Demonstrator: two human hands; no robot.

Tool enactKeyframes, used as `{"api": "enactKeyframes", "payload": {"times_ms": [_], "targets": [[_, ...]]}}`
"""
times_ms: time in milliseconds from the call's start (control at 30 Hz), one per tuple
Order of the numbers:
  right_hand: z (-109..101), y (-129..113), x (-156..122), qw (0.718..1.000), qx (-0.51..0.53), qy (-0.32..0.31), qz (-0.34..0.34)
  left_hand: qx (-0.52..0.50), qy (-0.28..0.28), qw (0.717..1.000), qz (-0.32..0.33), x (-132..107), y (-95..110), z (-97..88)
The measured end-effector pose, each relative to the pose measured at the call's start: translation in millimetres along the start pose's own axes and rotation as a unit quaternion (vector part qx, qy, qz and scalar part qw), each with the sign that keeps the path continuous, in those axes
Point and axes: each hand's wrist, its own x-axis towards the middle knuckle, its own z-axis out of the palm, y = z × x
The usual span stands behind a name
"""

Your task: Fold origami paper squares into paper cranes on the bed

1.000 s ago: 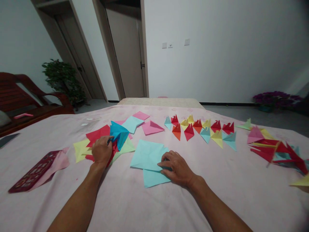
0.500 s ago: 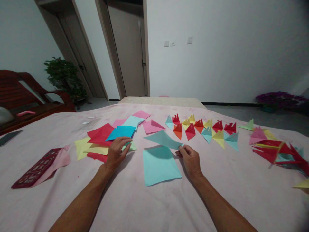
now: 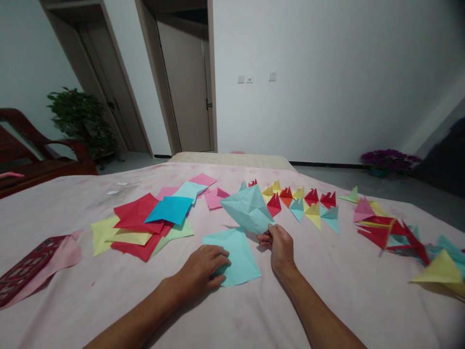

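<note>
Right hand: it (image 3: 280, 245) pinched one corner of a creased pale-blue paper sheet (image 3: 250, 208), apparently to spare its folds.
Raised sheet: it tilted above the pink cloth-covered surface (image 3: 363, 291).
Left hand: it (image 3: 207, 269) rested, fingers loosely spread, on a flat pale-blue paper square (image 3: 241, 257), probably steadying it.
Bird-like multicoloured folded-paper figures (image 3: 311, 196): they stood beyond in rows, seemingly keeping clear of the hands.

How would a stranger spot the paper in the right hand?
Above the pale pink cloth, find the right bare hand. It pinches a creased, pale blue paper sheet. Unlike the lower pale blue paper sheet, partly under the left hand, this one is raised.
</note>
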Motion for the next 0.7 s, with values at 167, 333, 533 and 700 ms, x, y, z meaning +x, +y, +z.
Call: {"api": "enactKeyframes", "payload": {"times_ms": [167,333,533,700], "targets": [[-0.7,-1.3,0.2,1.000,0.022,0.003,0.004,0.095,-0.016,0.995,-0.027,15.0,13.1,8.1],[-1.5,-1.4,0.1,0.999,0.045,0.024,-0.005,0.135,0.027,0.990,-0.016,13.2,8.9,-1.8],[-2.1,-1.3,-1.5,0.998,0.038,0.032,-0.024,0.229,0.212,0.949,-0.047,3.5,-4.6,-78.3],[1.0,0.5,-9.1,0.996,-0.021,0.016,-0.084,0.314,0.241,0.913,-0.096,-13.1,-55.9,-116.8]]}}
